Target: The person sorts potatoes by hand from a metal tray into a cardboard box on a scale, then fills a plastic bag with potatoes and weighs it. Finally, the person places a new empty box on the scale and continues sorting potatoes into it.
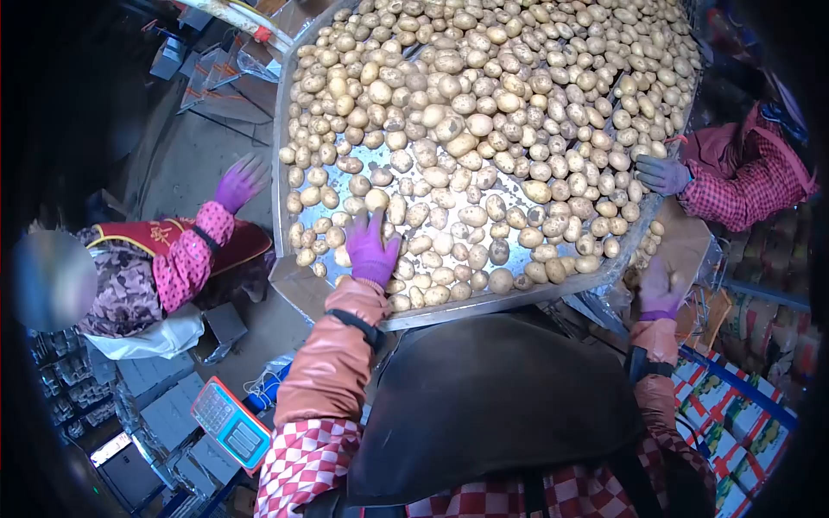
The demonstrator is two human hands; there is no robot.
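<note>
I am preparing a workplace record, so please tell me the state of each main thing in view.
Potatoes: loose, some dirt-marked, crowded at far side, sparser at near left.
Metal table: partly covered, bare metal showing.
Carton: open, potatoes inside.
Scale: panel visible, reading not legible.
Left hand: gloved, fingers spread over potatoes.
Right hand: gloved, at carton, grip unclear.

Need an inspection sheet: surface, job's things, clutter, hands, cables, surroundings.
Surface: metal table, partly bare toward the near left.
Job's things: potatoes, dense at the far side, sparser nearer.
Clutter: scale, left of the wearer.
Hands: left hand gloved, fingers spread at potatoes; right hand gloved, by cardboard at the table's right corner, grip unclear.
Cables: pale loops near the scale; cable or string, can't tell.
Surroundings: co-worker left, another right; printed cartons lower right.
</note>
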